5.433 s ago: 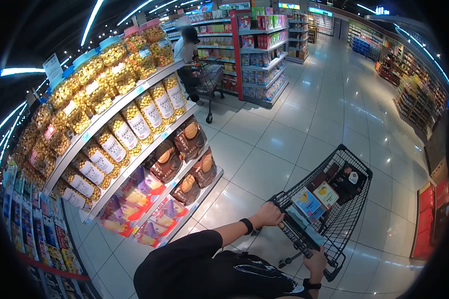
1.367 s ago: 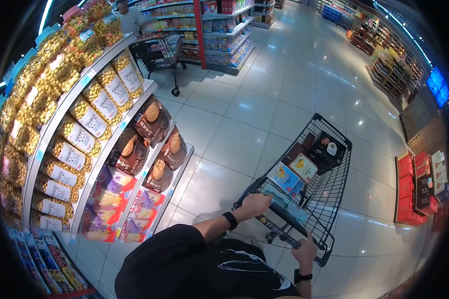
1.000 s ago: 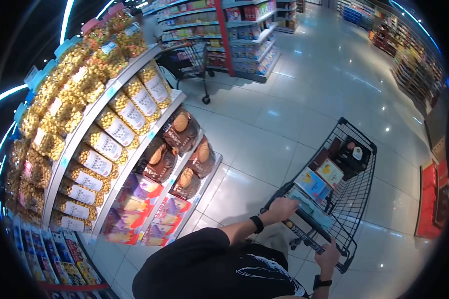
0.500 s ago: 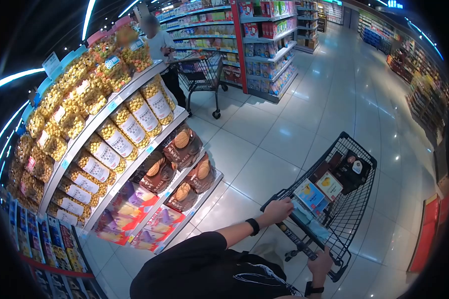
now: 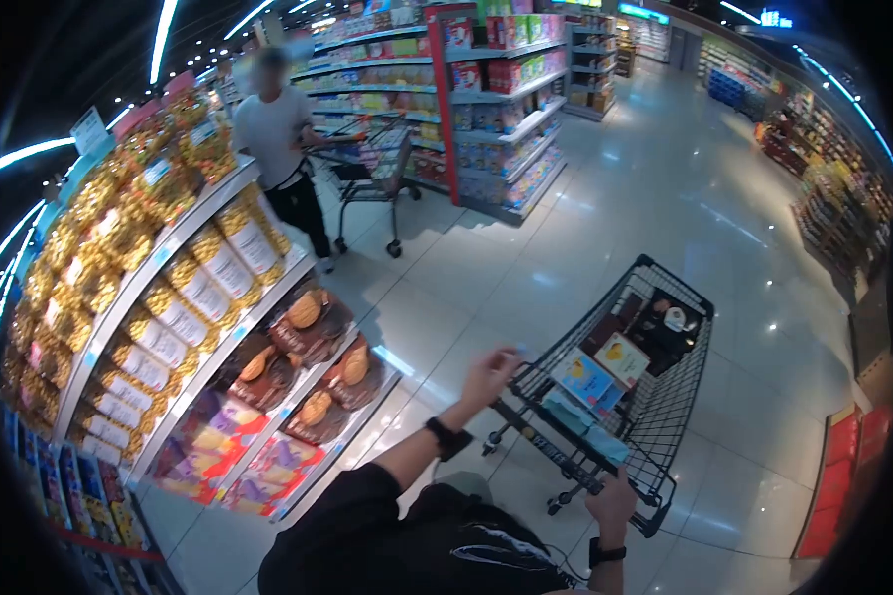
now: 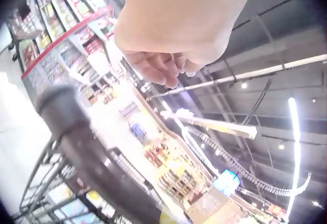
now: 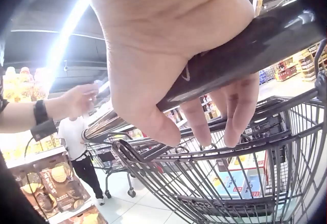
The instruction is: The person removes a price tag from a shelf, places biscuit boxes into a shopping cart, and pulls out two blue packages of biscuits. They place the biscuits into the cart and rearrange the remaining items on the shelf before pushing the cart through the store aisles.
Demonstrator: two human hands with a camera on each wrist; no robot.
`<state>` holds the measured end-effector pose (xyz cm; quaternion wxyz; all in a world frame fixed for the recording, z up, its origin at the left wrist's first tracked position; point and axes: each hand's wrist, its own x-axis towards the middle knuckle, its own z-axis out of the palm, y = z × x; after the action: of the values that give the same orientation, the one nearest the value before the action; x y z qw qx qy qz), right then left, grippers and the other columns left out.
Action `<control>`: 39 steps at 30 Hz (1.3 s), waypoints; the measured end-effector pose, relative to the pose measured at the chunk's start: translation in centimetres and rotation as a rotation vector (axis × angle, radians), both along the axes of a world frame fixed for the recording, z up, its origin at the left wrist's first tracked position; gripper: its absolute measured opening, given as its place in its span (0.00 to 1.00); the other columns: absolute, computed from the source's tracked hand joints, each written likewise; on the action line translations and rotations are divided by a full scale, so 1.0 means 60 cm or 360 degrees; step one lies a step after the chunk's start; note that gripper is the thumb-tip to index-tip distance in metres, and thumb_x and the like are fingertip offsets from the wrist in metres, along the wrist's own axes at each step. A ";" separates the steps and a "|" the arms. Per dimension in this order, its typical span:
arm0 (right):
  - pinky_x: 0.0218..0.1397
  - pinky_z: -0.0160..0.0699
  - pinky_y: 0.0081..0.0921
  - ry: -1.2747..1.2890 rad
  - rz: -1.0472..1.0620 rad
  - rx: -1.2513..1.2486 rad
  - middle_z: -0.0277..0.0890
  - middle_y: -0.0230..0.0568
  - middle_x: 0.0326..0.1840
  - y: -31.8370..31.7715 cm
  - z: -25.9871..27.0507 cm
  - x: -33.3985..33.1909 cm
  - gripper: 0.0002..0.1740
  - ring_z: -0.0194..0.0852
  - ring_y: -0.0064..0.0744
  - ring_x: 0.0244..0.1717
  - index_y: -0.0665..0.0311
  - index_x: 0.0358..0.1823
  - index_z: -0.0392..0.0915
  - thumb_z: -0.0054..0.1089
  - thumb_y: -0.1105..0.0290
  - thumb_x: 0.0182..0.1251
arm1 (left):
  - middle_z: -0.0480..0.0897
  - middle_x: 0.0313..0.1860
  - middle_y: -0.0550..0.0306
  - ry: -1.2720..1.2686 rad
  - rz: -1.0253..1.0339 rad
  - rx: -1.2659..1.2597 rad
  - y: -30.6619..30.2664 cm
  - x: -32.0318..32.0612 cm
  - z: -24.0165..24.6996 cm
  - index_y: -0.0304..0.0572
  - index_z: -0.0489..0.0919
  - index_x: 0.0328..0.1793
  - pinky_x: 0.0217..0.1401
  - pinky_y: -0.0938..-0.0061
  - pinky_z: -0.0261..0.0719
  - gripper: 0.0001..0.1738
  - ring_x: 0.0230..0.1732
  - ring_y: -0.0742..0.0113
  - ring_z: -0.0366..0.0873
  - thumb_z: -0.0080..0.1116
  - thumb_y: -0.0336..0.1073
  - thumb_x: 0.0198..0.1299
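My left hand [image 5: 490, 377] is raised off the cart, to the left of the handle's end. Its fingers are loosely curled, with nothing seen between them in the left wrist view [image 6: 168, 35]. My right hand [image 5: 613, 499] grips the right end of the black cart handle [image 7: 245, 47], thumb and fingers wrapped round it. In the black wire shopping cart [image 5: 681, 282] lie a blue box [image 5: 585, 380], a white and yellow box [image 5: 622, 359] and a black package [image 5: 671, 325]. A pale teal piece [image 5: 583, 426] lies just inside the handle.
A display shelf [image 5: 174, 241] of jars, bottles and brown cookie bags [image 5: 313, 317] stands at left. Beyond it, a person [image 5: 273, 134] in a white top stands with another cart [image 5: 372, 174]. Red boxes [image 5: 835, 476] stand at right; tiled aisle floor [image 5: 655, 178] stretches ahead.
My left hand has let go of the handle and moved left and up. My right hand still holds it. The other person has come into fuller view beyond the shelf.
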<state>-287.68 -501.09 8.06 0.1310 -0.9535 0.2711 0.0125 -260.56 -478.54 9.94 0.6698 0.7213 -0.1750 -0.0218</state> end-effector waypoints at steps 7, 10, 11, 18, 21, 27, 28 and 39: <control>0.48 0.83 0.39 0.0217 -0.0015 0.0071 0.65 0.49 0.72 -0.098 -0.014 0.119 0.20 0.83 0.49 0.46 0.56 0.36 0.86 0.73 0.57 0.39 | 0.83 0.32 0.58 -0.0475 -0.0118 0.0244 -0.103 0.104 0.021 0.41 0.83 0.43 0.30 0.73 0.78 0.06 0.26 0.66 0.81 0.63 0.32 0.61; 0.50 0.83 0.39 0.0247 0.0006 0.0099 0.66 0.48 0.72 -0.128 0.002 0.176 0.19 0.83 0.49 0.48 0.53 0.37 0.87 0.71 0.55 0.42 | 0.82 0.37 0.59 -0.0620 -0.0348 0.0579 -0.164 0.108 -0.048 0.44 0.83 0.40 0.31 0.67 0.80 0.05 0.28 0.60 0.82 0.62 0.33 0.59; 0.51 0.83 0.38 0.0245 0.0021 0.0124 0.67 0.47 0.72 -0.139 0.012 0.190 0.16 0.83 0.49 0.49 0.51 0.36 0.87 0.69 0.55 0.45 | 0.82 0.39 0.60 -0.0705 -0.0342 0.0896 -0.191 0.111 -0.065 0.46 0.83 0.39 0.31 0.65 0.80 0.04 0.29 0.57 0.82 0.62 0.35 0.59; 0.53 0.82 0.37 0.0370 0.0065 0.0245 0.64 0.47 0.74 -0.240 -0.001 0.308 0.24 0.83 0.47 0.50 0.47 0.44 0.86 0.70 0.47 0.45 | 0.82 0.37 0.61 -0.0597 -0.0530 0.1031 -0.278 0.246 -0.082 0.48 0.83 0.35 0.35 0.62 0.81 0.06 0.34 0.56 0.83 0.60 0.38 0.59; 0.59 0.78 0.39 0.0480 0.0074 0.0371 0.57 0.47 0.77 -0.276 0.008 0.358 0.28 0.78 0.49 0.58 0.44 0.50 0.85 0.70 0.45 0.45 | 0.82 0.36 0.60 -0.0589 -0.0698 0.1092 -0.312 0.299 -0.082 0.47 0.82 0.35 0.35 0.61 0.80 0.06 0.35 0.55 0.83 0.58 0.38 0.60; 0.60 0.78 0.40 0.0330 -0.0038 0.0311 0.64 0.48 0.73 -0.334 0.008 0.459 0.27 0.77 0.51 0.59 0.49 0.47 0.85 0.72 0.49 0.43 | 0.84 0.40 0.54 -0.0590 -0.0891 0.1034 -0.398 0.408 -0.106 0.45 0.80 0.40 0.40 0.57 0.80 0.09 0.41 0.51 0.83 0.53 0.40 0.64; 0.60 0.78 0.40 0.0316 -0.0048 0.0334 0.64 0.48 0.73 -0.346 -0.002 0.474 0.27 0.77 0.51 0.59 0.49 0.47 0.85 0.72 0.49 0.43 | 0.84 0.40 0.54 -0.0601 -0.0905 0.1057 -0.411 0.430 -0.111 0.45 0.80 0.40 0.40 0.57 0.80 0.09 0.41 0.51 0.83 0.53 0.40 0.64; 0.54 0.82 0.40 0.0283 0.0045 0.0186 0.69 0.49 0.68 -0.493 -0.004 0.637 0.23 0.82 0.52 0.49 0.52 0.39 0.86 0.71 0.49 0.43 | 0.85 0.38 0.52 -0.0241 -0.1192 0.1401 -0.565 0.597 -0.103 0.48 0.80 0.46 0.43 0.57 0.79 0.12 0.43 0.50 0.82 0.52 0.44 0.65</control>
<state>-249.44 -530.67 7.84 0.1615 -0.9431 0.2670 0.1147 -224.73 -512.45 3.78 0.2392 0.8203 -0.4400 -0.2763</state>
